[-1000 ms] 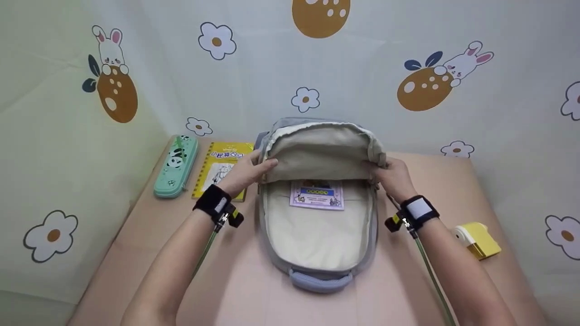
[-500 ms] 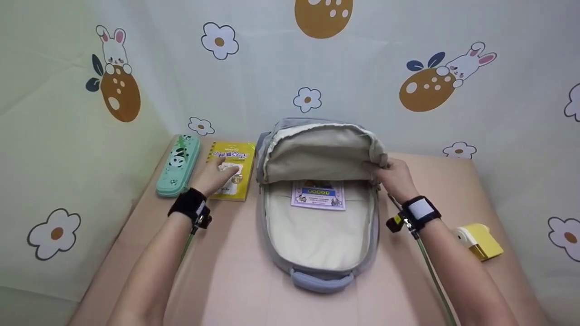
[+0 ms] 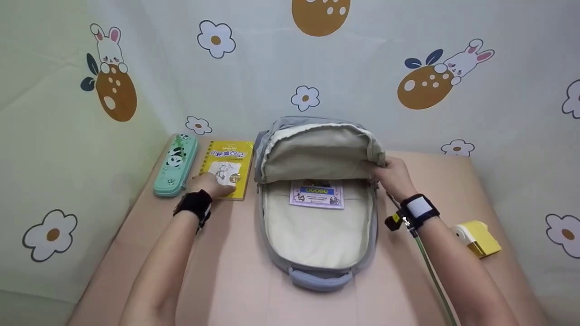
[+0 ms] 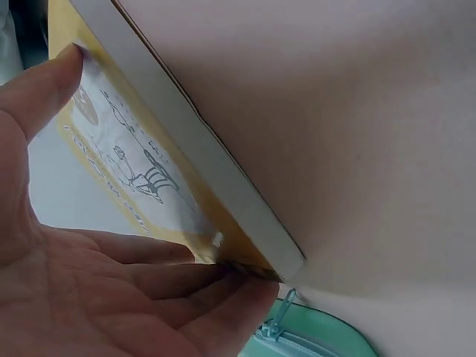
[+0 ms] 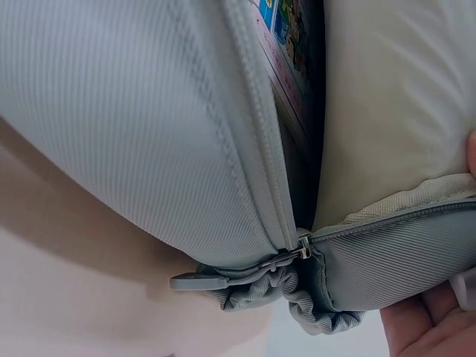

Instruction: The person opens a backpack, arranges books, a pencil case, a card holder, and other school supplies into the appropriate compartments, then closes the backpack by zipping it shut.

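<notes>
A grey fabric backpack (image 3: 317, 235) with a cream lining lies flat on the pale pink counter (image 3: 235, 290), its main compartment unzipped and the front flap folded up and back. A small lilac printed card (image 3: 316, 194) sits inside, against the lining near the fold. A padded grey carry handle (image 3: 321, 277) faces the person at the backpack's near end. In the right wrist view the ribbed grey cloth, the zip track and a grey zip pull (image 5: 199, 281) show close up.

The right hand (image 3: 393, 174) grips the raised flap at the backpack's right edge, fingers curled over the rim. The left hand (image 3: 209, 184) lies just left of the backpack on a thin yellow paperback book (image 3: 226, 166) with a line drawing on its cover; the left wrist view shows the thumb (image 4: 41, 82) on the cover and the fingers (image 4: 223, 297) curled under the book's near corner, pinching it.

Left of the book, touching or nearly so, lies a mint-green panda pencil case (image 3: 176, 165). Well right of the backpack sits a small yellow and white box-shaped gadget (image 3: 476, 237).
</notes>
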Available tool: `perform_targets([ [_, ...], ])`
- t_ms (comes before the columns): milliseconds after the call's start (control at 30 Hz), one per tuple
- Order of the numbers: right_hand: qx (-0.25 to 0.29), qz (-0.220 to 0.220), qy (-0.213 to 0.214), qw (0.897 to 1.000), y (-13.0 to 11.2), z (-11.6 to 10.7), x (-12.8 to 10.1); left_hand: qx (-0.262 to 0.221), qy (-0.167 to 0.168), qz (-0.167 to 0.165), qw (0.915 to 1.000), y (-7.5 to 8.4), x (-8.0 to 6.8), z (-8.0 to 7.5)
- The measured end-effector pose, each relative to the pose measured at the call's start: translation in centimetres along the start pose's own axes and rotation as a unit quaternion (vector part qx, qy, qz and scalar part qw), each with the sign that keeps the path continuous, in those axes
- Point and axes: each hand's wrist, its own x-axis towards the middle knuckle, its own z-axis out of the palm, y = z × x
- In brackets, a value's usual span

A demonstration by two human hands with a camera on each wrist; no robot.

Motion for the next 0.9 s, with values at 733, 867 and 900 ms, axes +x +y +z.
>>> perform_targets([
  [733, 0.009, 0.008, -0.010, 1.000, 0.1, 0.2, 0.0, 0.073, 0.050, 0.000, 0.9961, 0.5, 1.0, -1.3],
  [867, 0.024, 0.019, -0.010, 0.999, 0.1, 0.3, 0.0, 0.058, 0.041, 0.009, 0.9975, 0.1, 1.5, -1.9],
  [900, 0.024, 0.019, -0.010, 0.999, 0.1, 0.3, 0.0, 0.050, 0.040, 0.012, 0.9979, 0.0, 1.6, -2.0],
])
